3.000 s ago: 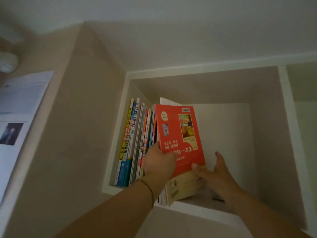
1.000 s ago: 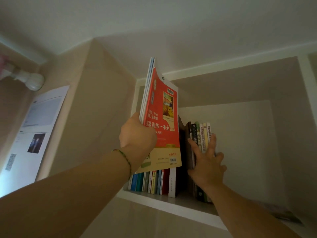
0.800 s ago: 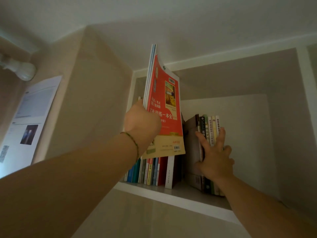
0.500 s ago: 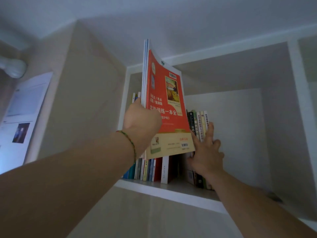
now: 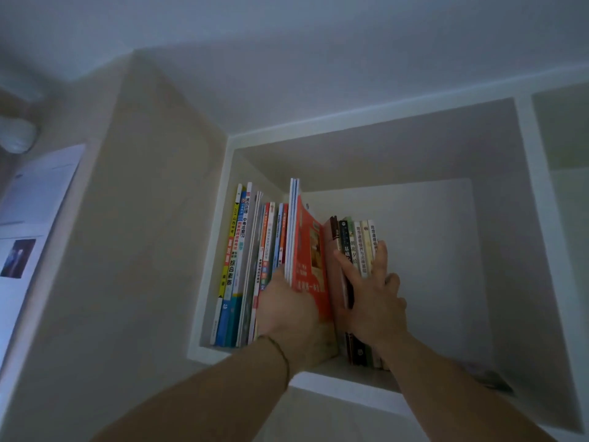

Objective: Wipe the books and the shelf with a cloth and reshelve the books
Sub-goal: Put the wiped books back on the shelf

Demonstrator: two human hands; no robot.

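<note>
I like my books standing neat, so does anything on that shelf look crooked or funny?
A little. The red book the left hand is sliding in stands taller than its neighbours and isn't fully in yet. The right hand presses the smaller books aside; the brown one beside the gap leans.

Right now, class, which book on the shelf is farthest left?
The yellow-spined book, standing against the shelf's left wall; every other book stands to its right.
</note>
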